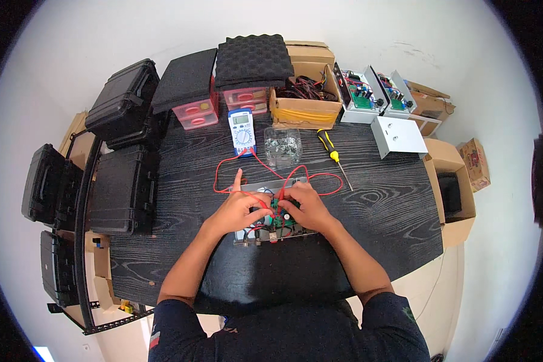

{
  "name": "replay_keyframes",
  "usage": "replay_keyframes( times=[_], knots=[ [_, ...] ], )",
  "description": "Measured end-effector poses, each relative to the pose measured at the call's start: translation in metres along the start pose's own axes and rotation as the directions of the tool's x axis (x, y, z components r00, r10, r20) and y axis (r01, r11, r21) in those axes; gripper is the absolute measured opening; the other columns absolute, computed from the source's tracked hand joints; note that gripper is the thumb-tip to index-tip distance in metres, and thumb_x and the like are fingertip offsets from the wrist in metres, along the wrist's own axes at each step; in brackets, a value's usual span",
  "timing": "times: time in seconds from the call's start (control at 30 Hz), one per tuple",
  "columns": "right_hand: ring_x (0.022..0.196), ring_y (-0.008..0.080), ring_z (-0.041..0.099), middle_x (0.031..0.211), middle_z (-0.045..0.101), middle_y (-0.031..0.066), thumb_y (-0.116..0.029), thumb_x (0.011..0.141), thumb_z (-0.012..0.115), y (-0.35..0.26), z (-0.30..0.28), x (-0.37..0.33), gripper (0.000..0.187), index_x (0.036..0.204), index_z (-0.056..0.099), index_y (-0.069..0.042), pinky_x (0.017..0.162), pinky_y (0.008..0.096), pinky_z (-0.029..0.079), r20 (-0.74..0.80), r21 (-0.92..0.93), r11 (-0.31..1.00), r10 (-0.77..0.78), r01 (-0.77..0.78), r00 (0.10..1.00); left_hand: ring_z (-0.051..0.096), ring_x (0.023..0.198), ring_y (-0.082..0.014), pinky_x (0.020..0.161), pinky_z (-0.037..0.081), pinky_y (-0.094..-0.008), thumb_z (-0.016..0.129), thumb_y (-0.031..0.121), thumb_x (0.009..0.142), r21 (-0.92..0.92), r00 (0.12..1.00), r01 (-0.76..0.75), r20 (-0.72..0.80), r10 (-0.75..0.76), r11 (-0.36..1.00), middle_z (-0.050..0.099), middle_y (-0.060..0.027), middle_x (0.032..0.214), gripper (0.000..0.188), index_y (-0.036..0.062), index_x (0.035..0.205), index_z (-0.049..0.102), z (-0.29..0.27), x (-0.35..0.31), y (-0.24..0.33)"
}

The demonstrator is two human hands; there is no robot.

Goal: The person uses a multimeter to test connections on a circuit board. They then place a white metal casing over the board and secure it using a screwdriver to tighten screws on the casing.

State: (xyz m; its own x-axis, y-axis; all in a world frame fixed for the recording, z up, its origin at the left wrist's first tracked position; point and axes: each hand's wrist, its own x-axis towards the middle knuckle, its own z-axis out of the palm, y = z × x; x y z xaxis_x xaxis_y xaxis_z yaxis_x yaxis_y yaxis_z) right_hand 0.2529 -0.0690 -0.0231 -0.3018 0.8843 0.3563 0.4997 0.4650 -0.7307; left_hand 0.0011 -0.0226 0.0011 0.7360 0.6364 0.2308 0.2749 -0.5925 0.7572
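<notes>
In front of me lies an open metal chassis (241, 235) carrying a green circuit board (291, 221) and wiring along its near edge. My left hand (244, 208) pinches a red test probe (263, 206) over the board, its index finger pointing up and away. Across from it, my right hand (304, 206) grips a second red probe (282, 194), held steeply over the board. The probe tips are too small to make out. Red leads (216, 175) loop from both probes to a white-and-blue multimeter (242, 133) standing beyond the chassis.
Behind the chassis are a clear tub (282, 148) of small metal parts and a yellow-black screwdriver (332, 149). Pink drawer boxes (196, 114), a carton (308, 114) of cables, and open units (361, 96) line the back. A white metal box (398, 137) sits right; black cases (122, 190) stand left.
</notes>
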Motion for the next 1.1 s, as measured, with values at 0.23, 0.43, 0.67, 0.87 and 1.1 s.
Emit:
replay_keyframes(
  times=[0.23,0.43,0.67,0.87,1.1],
  knots=[
    [0.092,0.0286,0.061,0.091,0.068,0.0069,-0.017,0.094,0.078,0.002,0.000,0.000,0.019,0.112,0.076,-0.011,0.088,0.0424,0.046,0.022,-0.023,1.000,-0.005,0.005,1.000,0.075,0.088,-0.0225,0.126,-0.011,-0.0702,0.074,0.023,0.098,0.020,1.000,-0.001,0.006,0.000,1.000,0.077,0.0031,0.095,0.017,0.0100,0.088,0.079,0.003,-0.002,-0.008],
    [0.093,0.0286,0.061,0.093,0.068,0.0070,-0.017,0.094,0.078,0.007,0.001,-0.001,0.022,0.115,0.075,-0.011,0.090,0.0421,0.046,0.010,-0.006,1.000,-0.016,0.016,1.000,0.075,0.086,-0.0219,0.126,-0.013,-0.0691,0.074,0.023,0.098,0.015,0.999,-0.040,-0.021,0.040,0.999,0.078,0.0031,0.098,0.018,0.0098,0.088,0.080,0.006,0.000,-0.008],
    [0.092,0.0280,0.061,0.092,0.068,0.0068,-0.017,0.094,0.078,0.004,-0.001,-0.001,0.021,0.114,0.075,-0.011,0.090,0.0424,0.046,0.036,-0.030,1.000,-0.004,0.005,0.999,0.074,0.085,-0.0213,0.125,-0.016,-0.0695,0.073,0.025,0.099,-0.003,1.000,0.003,-0.024,-0.003,1.000,0.078,0.0034,0.100,0.018,0.0117,0.092,0.082,0.007,0.000,-0.005],
    [0.092,0.0295,0.062,0.092,0.069,0.0085,-0.019,0.095,0.077,0.001,-0.001,0.000,0.019,0.111,0.073,-0.009,0.093,0.0440,0.046,0.028,-0.028,1.000,0.009,-0.008,1.000,0.075,0.088,-0.0204,0.125,-0.015,-0.0678,0.075,0.024,0.097,0.067,0.999,0.042,0.007,-0.043,0.997,0.078,0.0029,0.099,0.016,0.0102,0.091,0.080,0.008,0.000,-0.012],
    [0.092,0.0305,0.063,0.092,0.069,0.0093,-0.021,0.095,0.077,0.002,-0.002,-0.001,0.020,0.110,0.072,-0.008,0.092,0.0445,0.047,0.039,-0.043,0.999,0.028,-0.026,0.999,0.074,0.085,-0.0207,0.127,-0.010,-0.0673,0.077,0.025,0.096,0.026,0.999,0.021,-0.034,-0.020,0.999,0.076,0.0040,0.097,0.016,0.0104,0.089,0.080,0.007,0.001,-0.013]
  ],
)
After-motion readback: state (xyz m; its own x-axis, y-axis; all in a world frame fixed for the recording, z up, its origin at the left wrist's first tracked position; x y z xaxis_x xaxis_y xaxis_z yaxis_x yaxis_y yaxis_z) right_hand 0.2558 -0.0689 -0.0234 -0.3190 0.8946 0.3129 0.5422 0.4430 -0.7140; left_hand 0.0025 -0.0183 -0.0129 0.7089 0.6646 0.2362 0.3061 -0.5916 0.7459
